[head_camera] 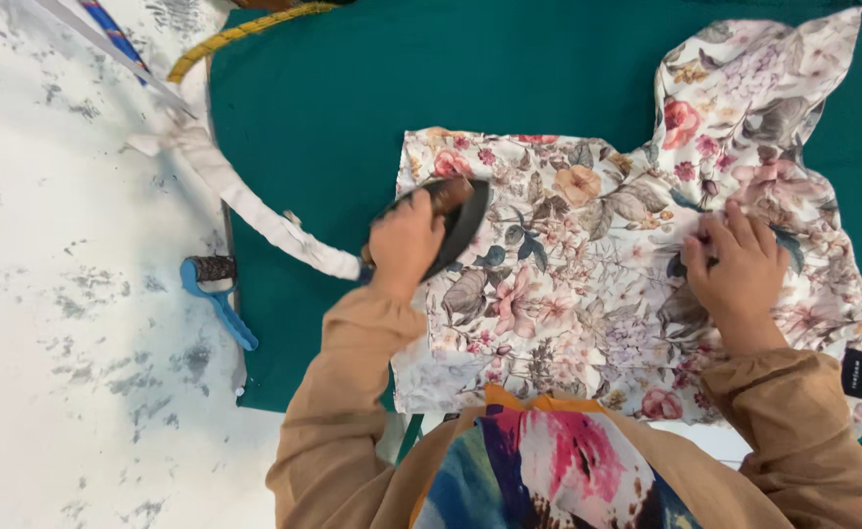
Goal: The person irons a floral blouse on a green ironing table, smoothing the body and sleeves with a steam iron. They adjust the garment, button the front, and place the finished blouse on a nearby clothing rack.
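Floral cotton garment [588,284] spread flat on teal padded ironing surface [353,108]. Left hand [404,245], at nine o'clock of it, fingers wrapped around dark-handled iron [455,220]. Right hand [740,269], at three o'clock, half open, fingertips pressing cloth. Farther, toward ten o'clock, white fabric-wrapped cord [245,201].

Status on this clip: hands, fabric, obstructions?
Left hand gripping iron on floral fabric. Right hand pressing fabric flat. Nothing in the way.
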